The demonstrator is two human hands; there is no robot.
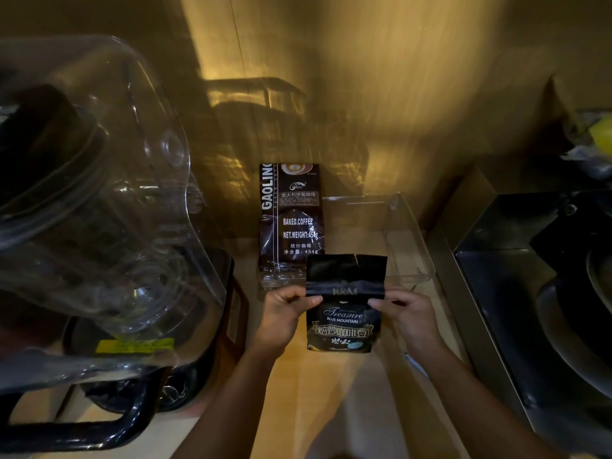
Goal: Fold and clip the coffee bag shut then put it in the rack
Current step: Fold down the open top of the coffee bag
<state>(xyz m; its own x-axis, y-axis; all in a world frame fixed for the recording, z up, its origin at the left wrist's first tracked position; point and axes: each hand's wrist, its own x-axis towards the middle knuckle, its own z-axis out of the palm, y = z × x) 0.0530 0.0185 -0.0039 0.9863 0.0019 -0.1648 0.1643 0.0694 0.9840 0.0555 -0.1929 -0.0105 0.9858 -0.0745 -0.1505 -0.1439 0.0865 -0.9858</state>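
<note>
Head view: left hand and right hand pinch coffee bag, clip unseen.

bare hands, sleeveless forearms

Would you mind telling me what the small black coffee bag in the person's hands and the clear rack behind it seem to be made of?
The small black coffee bag looks like matte foil-laminate or plastic film: its top flap creases sharply and has a small tear, though the exact film is uncertain. The clear rack appears to be rigid transparent plastic, likely acrylic, since the counter shows through its walls and the edges catch glossy highlights.
</note>
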